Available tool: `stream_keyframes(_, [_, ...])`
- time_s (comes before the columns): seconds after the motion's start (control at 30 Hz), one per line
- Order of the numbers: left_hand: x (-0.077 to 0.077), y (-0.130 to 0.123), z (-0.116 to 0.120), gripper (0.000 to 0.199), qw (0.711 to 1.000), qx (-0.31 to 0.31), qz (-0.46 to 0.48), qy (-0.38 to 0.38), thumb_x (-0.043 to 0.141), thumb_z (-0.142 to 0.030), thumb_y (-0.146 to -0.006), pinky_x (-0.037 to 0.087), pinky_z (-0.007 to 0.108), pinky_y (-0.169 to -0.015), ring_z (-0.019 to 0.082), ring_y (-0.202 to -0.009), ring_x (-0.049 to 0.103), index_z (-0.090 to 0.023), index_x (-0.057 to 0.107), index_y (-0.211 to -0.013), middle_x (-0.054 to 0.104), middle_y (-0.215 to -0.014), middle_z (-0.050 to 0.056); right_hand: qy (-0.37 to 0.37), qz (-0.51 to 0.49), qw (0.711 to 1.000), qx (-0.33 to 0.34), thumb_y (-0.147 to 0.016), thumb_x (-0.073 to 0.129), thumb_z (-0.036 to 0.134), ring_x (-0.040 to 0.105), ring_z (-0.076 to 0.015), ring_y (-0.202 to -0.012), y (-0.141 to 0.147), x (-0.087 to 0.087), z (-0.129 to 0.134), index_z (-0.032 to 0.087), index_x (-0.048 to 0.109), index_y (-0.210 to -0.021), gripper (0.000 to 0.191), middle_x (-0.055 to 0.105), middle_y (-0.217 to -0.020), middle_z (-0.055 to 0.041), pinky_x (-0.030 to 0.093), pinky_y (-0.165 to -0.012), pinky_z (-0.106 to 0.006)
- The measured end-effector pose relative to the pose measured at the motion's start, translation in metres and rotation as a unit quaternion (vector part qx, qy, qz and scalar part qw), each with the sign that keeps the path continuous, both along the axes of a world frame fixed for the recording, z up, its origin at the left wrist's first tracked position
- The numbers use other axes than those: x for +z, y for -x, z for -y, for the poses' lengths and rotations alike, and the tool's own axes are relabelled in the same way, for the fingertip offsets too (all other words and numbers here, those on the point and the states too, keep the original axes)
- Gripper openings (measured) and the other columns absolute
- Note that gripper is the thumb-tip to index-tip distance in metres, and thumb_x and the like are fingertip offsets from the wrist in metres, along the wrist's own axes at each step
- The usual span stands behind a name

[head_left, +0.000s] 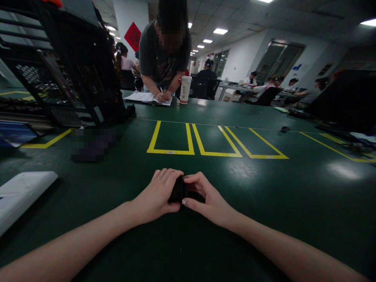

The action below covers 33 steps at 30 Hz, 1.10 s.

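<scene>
A small black box-shaped object (177, 190) is between my hands, low over the green table in the middle of the head view; its exact kind does not show. My left hand (160, 191) is wrapped over its left side, fingers on top and thumb along the near edge. From the right, my right hand (209, 200) pinches its right edge between thumb and fingertips, with a gap inside the curve of the fingers. Much of the object is covered by the left hand.
Yellow tape outlines (216, 154) mark the green table (264, 219) beyond my hands. An open computer case (79, 74) stands at left, near a white object (25, 196). Across the table a person (164, 51) writes on papers (141, 96) beside a white cup (185, 89).
</scene>
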<state>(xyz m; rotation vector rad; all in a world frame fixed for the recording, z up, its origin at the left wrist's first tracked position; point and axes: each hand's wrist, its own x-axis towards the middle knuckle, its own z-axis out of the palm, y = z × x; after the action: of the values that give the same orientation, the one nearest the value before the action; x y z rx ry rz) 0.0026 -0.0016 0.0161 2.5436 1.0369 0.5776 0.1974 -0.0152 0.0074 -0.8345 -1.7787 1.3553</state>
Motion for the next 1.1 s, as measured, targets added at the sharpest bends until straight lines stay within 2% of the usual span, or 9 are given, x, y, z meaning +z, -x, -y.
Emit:
stream_keyframes(0.13, [0.0, -0.0007, -0.0005, 0.056, 1.0, 0.008, 0.006, -0.006, 0.066, -0.018, -0.071, 0.04, 0.041, -0.084, 0.027, -0.1, 0.05, -0.019, 0.036, -0.119, 0.052, -0.113, 0.008, 0.032, -0.013, 0.999, -0.006, -0.083, 0.058, 0.019, 0.057, -0.0162, -0.101, 0.0023, 0.0015, 0.0009, 0.024, 0.048, -0.103, 0.023, 0.055, -0.103, -0.0016, 0.049, -0.089, -0.036])
stream_keyframes(0.3, [-0.0049, -0.0009, -0.0014, 0.057, 1.0, 0.01, 0.013, -0.014, 0.066, -0.019, -0.071, 0.04, 0.041, -0.083, 0.027, -0.1, 0.05, -0.02, 0.036, -0.119, 0.052, -0.113, 0.008, 0.047, 0.011, 0.999, -0.004, -0.083, 0.057, 0.018, 0.054, -0.0179, -0.109, 0.0022, 0.0056, 0.0009, 0.023, 0.045, -0.112, 0.032, 0.055, -0.111, -0.0042, 0.045, -0.095, -0.039])
stream_keyframes(0.47, [-0.0055, -0.0003, -0.001, 0.061, 1.0, 0.009, 0.011, -0.014, 0.067, -0.016, -0.069, 0.039, 0.04, -0.084, 0.026, -0.1, 0.05, -0.021, 0.034, -0.12, 0.052, -0.114, 0.007, -0.001, 0.008, 1.0, -0.001, -0.077, 0.063, 0.015, 0.054, -0.0176, -0.108, 0.0005, 0.0027, 0.0009, 0.023, 0.046, -0.106, 0.034, 0.053, -0.108, -0.0026, 0.042, -0.098, -0.04])
stream_keyframes(0.63, [0.0007, -0.0002, 0.0001, 0.056, 1.0, 0.005, 0.01, -0.011, 0.066, -0.02, -0.072, 0.039, 0.041, -0.084, 0.027, -0.1, 0.05, -0.02, 0.036, -0.119, 0.052, -0.113, 0.008, 0.037, -0.023, 0.999, 0.0, -0.083, 0.057, 0.021, 0.058, -0.0158, -0.099, 0.0023, -0.0005, 0.0, 0.023, 0.047, -0.101, 0.021, 0.056, -0.101, -0.0013, 0.048, -0.088, -0.036])
stream_keyframes(0.83, [-0.006, -0.0014, -0.002, 0.057, 1.0, 0.012, 0.016, -0.017, 0.065, -0.02, -0.07, 0.039, 0.041, -0.083, 0.027, -0.099, 0.051, -0.021, 0.036, -0.118, 0.053, -0.112, 0.008, 0.054, 0.001, 0.999, -0.002, -0.083, 0.057, 0.019, 0.054, -0.018, -0.108, 0.0018, 0.0029, -0.0007, 0.023, 0.044, -0.113, 0.033, 0.055, -0.111, -0.0045, 0.045, -0.094, -0.039])
stream_keyframes(1.03, [-0.0023, 0.0, -0.0009, 0.061, 1.0, 0.003, 0.008, -0.009, 0.066, -0.016, -0.069, 0.038, 0.042, -0.086, 0.028, -0.103, 0.048, -0.021, 0.033, -0.121, 0.051, -0.116, 0.008, -0.009, 0.008, 1.0, 0.003, -0.077, 0.064, 0.013, 0.053, -0.017, -0.108, -0.0002, 0.0001, 0.0002, 0.024, 0.045, -0.106, 0.036, 0.051, -0.109, -0.0021, 0.042, -0.099, -0.04])
stream_keyframes(1.1, [0.0004, 0.0001, -0.0001, 0.06, 1.0, 0.002, 0.006, -0.007, 0.066, -0.017, -0.07, 0.038, 0.042, -0.086, 0.028, -0.103, 0.049, -0.021, 0.034, -0.121, 0.051, -0.116, 0.008, -0.001, -0.009, 1.0, 0.001, -0.079, 0.062, 0.016, 0.054, -0.0165, -0.106, 0.0003, -0.0011, 0.0005, 0.024, 0.047, -0.105, 0.031, 0.05, -0.109, -0.0019, 0.044, -0.096, -0.039])
